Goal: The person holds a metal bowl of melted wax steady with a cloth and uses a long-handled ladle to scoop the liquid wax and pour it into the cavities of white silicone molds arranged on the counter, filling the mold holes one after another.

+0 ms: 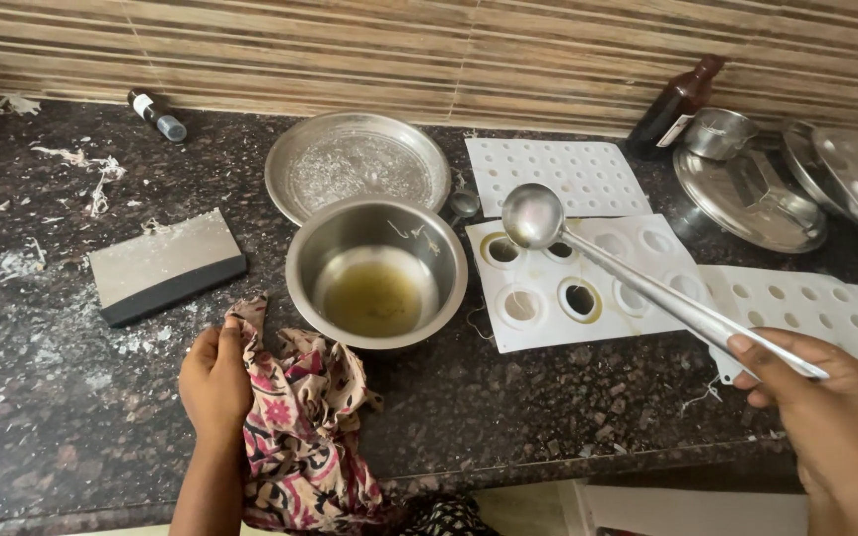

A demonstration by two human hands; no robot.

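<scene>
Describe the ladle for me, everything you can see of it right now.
The ladle is shiny metal, with a small round bowl and a long flat handle. The right hand holds the handle's end, so it slants up and left across the white mould tray. Its bowl hangs over the tray's upper-left cups, beside the steel pot. I cannot tell whether the bowl holds liquid or touches the tray.

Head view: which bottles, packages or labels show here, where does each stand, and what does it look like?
Dark brown bottle: back right against the striped wall, beside a small steel cup; leaning, pale label on its side.
Small dark vial: back left on the counter, lying down; grey cap, light label band.
No screens or signs show.
</scene>
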